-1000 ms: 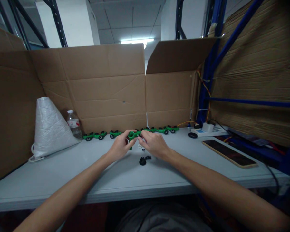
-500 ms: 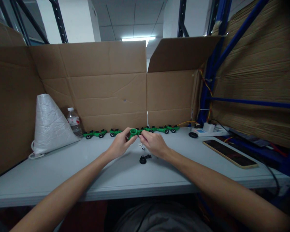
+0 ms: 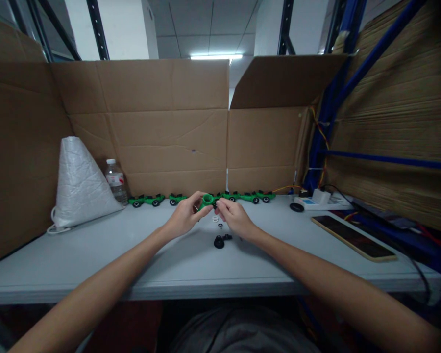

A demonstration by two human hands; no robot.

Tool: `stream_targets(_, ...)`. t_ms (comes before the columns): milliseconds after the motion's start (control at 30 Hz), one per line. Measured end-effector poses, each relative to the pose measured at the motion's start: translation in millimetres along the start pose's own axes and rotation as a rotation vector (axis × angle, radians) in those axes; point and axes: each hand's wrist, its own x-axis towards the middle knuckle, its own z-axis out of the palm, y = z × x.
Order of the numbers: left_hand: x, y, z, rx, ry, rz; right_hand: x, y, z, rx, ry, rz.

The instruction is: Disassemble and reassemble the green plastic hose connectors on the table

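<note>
My left hand [image 3: 186,214] grips a green plastic part [image 3: 207,199] with a round opening, held above the table. At the part's right end, the fingers of my right hand [image 3: 235,218] are pinched together; a small dark piece shows by the fingertips, too small to name. Below the hands, on the white table [image 3: 161,267], lie a round black part [image 3: 219,241], a small black piece [image 3: 227,237], a small black ring [image 3: 220,225] and small white rings [image 3: 215,218].
Several green toy cars [image 3: 147,200] line the cardboard wall [image 3: 169,132]. A silver bag [image 3: 83,189] and a bottle [image 3: 116,182] stand at left. At right are a phone [image 3: 353,238], a power strip [image 3: 327,201] and a black disc [image 3: 296,207].
The view has shifted slightly, moving the background to the right. Both hands still hold their places around the green part, and a small dark piece now shows at my right fingertips.
</note>
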Motion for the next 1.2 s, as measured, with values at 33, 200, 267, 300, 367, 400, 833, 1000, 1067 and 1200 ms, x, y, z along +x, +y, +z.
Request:
stream_targets(33, -0.2, 0.0, -0.3, 0.002, -0.002, -0.001, 0.8, 1.7, 1.3, 0.101, -0.019, 0.030)
stream_targets(200, -0.3, 0.1, -1.5, -0.012, -0.016, -0.003, 3.7, 4.9, 7.6, 0.442, -0.057, 0.200)
stream_targets(267, 0.0, 0.0, -1.7, -0.022, -0.021, -0.011, 3.7, 3.0, 8.5, 0.531, -0.064, 0.263)
stream_targets(300, 0.3, -0.1, -1.7, -0.025, -0.021, -0.016, 3.5, 1.8, 8.6, 0.564, -0.067, 0.284)
stream_targets(367, 0.6, -0.1, -1.6, -0.030, -0.022, -0.023, 3.2, 0.0, 8.2, 0.606, -0.076, 0.307)
stream_targets(400, 0.6, 0.0, -1.5, -0.032, -0.022, -0.024, 3.2, -0.3, 7.9, 0.615, -0.079, 0.310)
stream_targets(833, -2.1, -3.4, 5.1, -0.062, -0.012, -0.021, 7.1, -8.3, 0.9, 0.660, -0.072, 0.401)
stream_targets(1000, -2.1, -6.2, 5.8, -0.030, 0.000, -0.012, 6.0, -16.7, -4.3, 0.782, -0.152, 0.540)
stream_targets(1067, -2.3, -7.0, 5.7, -0.019, 0.003, -0.006, 6.0, -19.1, -6.2, 0.808, -0.182, 0.575)
stream_targets(1200, -2.6, -7.9, 5.7, -0.013, -0.001, 0.002, 5.7, -21.1, -8.5, 0.830, -0.220, 0.593)
